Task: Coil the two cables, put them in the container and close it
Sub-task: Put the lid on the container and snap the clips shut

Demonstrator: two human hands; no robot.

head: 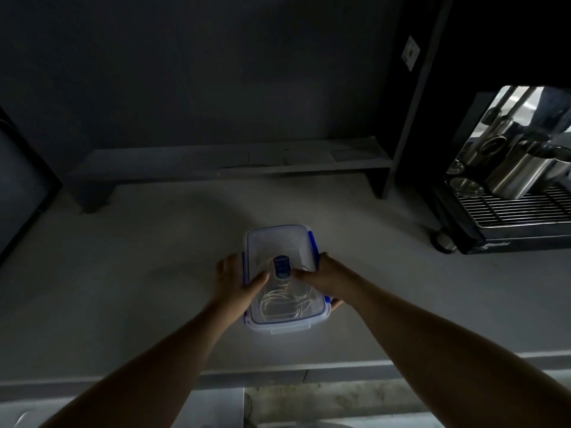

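So I've got the container (282, 279) sitting on the worktop (123, 273) right in front of me, lid (278, 242) already on top, and both cables (284, 301) show through the clear plastic as pale loops at the near end. My left hand (234, 279) is wrapped round the left long side, thumb lying over the lid; my right hand (321, 279) does the same on the right side, thumb on top near the blue tab in the middle. So both grips are closed on the box itself, squeezing lid to base.

My tip for this step: press down evenly with both thumbs first so the lid seats all round, then snap the blue side clips (313, 245) down one at a time. If one corner rides up, I'd guess a cable loop is caught under the rim. It's dim here, so I can't tell which clips are latched yet.
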